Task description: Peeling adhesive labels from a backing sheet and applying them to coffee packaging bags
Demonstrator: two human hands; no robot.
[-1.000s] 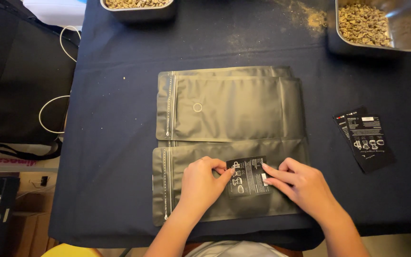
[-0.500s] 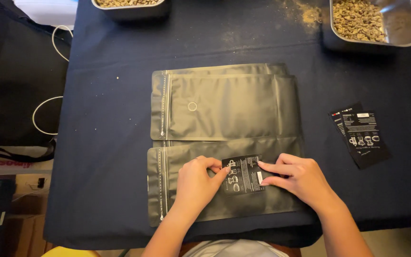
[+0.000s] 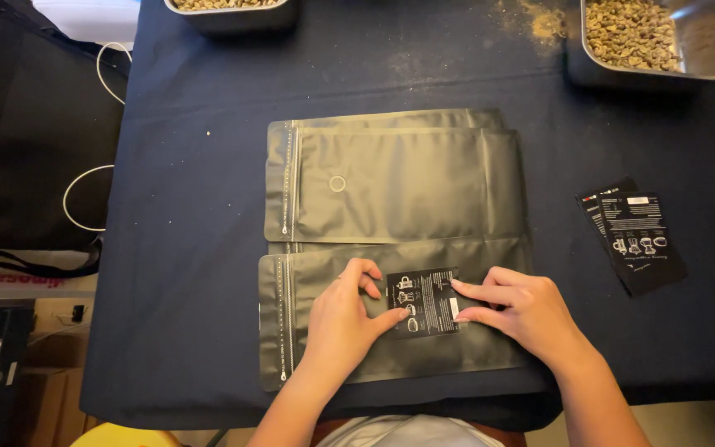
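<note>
Bench [image 3: 184, 248]: covered with a dark navy cloth; it carries everything below, and a smear of tan dust lies at its far edge.
Upper pouches [image 3: 399, 178]: flat matte dark-grey zip pouches stacked in the middle of the bench, zipper ends to the left, a small round valve on the top one.
Near pouch [image 3: 324, 261]: the same kind, lying flat just in front of the stack and touching its lower edge; both hands rest on it.
Right tray [image 3: 709, 58]: a metal tray at the far right corner, partly filled with pale beans.
Left tray [image 3: 233, 12]: a second metal tray with beans at the far edge, mostly cut off by the frame.
Left hand [image 3: 341, 319]: lies open and flat on the near pouch, the thumb tip pressing the left edge of the label; it grasps nothing.
Right hand [image 3: 523, 310]: fingers extended, their tips pressing down the right edge of the label; no grasp either.
Spare labels [image 3: 639, 240]: a few black printed stickers fanned on the cloth, well apart to the right.
Label [image 3: 428, 302]: a small black sticker with white print, lying on the middle of the near pouch between the two hands.
</note>
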